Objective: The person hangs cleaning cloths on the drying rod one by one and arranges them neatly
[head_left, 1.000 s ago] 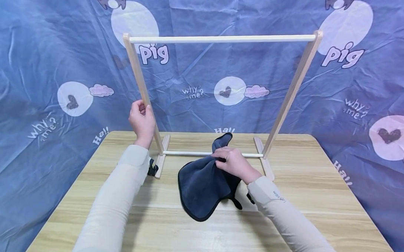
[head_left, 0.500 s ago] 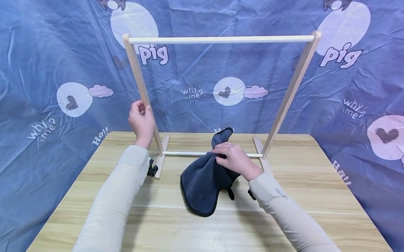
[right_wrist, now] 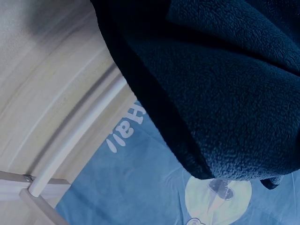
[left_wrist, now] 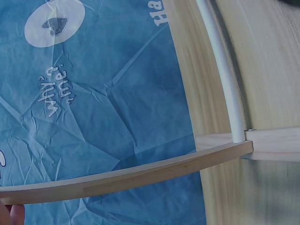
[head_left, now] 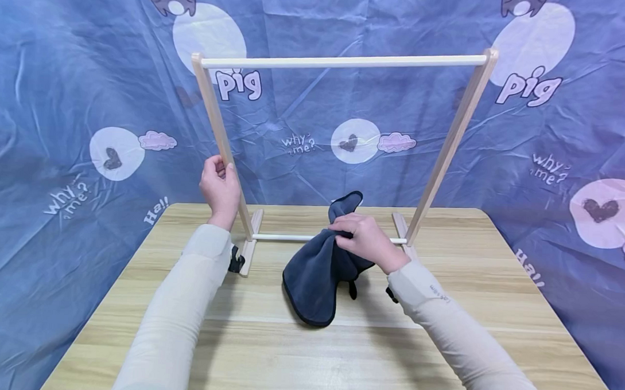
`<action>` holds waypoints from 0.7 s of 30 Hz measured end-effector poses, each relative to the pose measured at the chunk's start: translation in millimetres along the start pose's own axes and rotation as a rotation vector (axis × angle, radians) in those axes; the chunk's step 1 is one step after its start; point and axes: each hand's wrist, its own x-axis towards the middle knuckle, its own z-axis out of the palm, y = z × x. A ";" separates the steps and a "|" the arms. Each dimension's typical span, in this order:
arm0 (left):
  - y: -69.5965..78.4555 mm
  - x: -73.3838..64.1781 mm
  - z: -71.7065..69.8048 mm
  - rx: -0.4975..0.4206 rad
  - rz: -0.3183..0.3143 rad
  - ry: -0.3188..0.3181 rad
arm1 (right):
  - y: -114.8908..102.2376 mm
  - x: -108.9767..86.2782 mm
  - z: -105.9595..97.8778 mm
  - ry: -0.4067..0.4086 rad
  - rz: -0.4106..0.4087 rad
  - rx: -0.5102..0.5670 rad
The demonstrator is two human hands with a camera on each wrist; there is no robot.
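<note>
In the head view my right hand (head_left: pixel 368 238) pinches a dark navy cloth (head_left: pixel 309 281) with black edging. The cloth hangs in folds over the table, in front of the rack's lower bar (head_left: pixel 282 237). Its fleecy surface (right_wrist: pixel 225 103) fills much of the right wrist view, where the hand is hidden. My left hand (head_left: pixel 221 189) grips the left post (head_left: pixel 212 108) of a wooden rack, thumb against the wood. Only fingertips (left_wrist: pixel 18 214) of that hand appear in the left wrist view, right at the post.
The rack's top bar (head_left: pixel 343 62) spans between its two posts, above the hands. On the right stands the other post (head_left: pixel 451 148). The rack's feet rest on a light wooden table (head_left: pixel 495 304), and a blue printed cloth backdrop (head_left: pixel 292 177) hangs close behind.
My right hand has risen slightly and moved away from me, carrying the cloth; its lower edge has lifted and drawn in. The left hand stays on the post.
</note>
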 end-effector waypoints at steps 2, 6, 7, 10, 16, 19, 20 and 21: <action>0.0 0.6 0.2 -0.006 0.005 -0.001 | 0.9 1.1 -1.3 0.004 0.004 0.001; 1.0 0.6 0.0 -0.012 0.010 -0.007 | 2.1 4.1 -4.2 0.029 -0.010 0.001; 1.2 0.5 -0.1 -0.013 0.011 -0.008 | 2.3 5.0 -4.8 0.034 -0.016 0.002; 1.6 0.2 -0.3 -0.009 0.014 -0.008 | 2.5 8.0 -7.0 0.054 -0.034 -0.001; 1.9 -0.2 -1.0 0.008 0.009 -0.007 | 3.3 14.0 -11.7 0.063 -0.065 -0.034; 1.1 -0.1 -1.3 0.009 0.007 -0.009 | 4.0 17.4 -14.3 0.072 -0.081 -0.046; 1.0 0.0 -1.5 0.009 0.007 -0.009 | 4.2 18.6 -15.1 0.076 -0.083 -0.047; 1.0 0.2 -1.6 0.008 0.008 -0.009 | 4.1 19.8 -16.0 0.079 -0.084 -0.047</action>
